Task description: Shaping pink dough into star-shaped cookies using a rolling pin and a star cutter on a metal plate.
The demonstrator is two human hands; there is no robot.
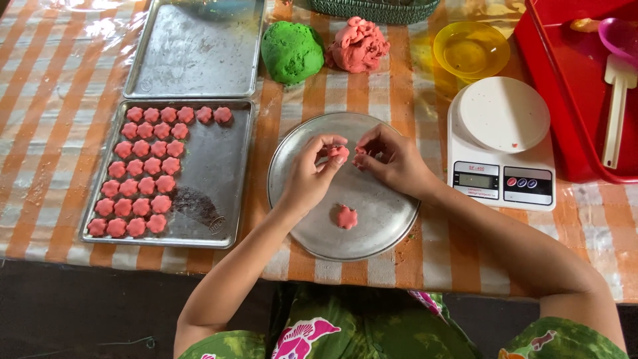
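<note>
Head view: left hand (309, 178) pinches a small pink dough piece (339, 152); right hand (392, 159) nips a pink scrap beside it; one finished flower (346, 217) sits at 6 o'clock on the round plate (385, 226); tray (219, 166) at 9 o'clock is roughly half filled (plenty of pink dough lump (357, 45) left at 12).

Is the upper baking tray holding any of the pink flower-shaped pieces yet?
No; the upper baking tray shows bare metal, while the pink flower pieces sit in rows on the lower tray.
</note>
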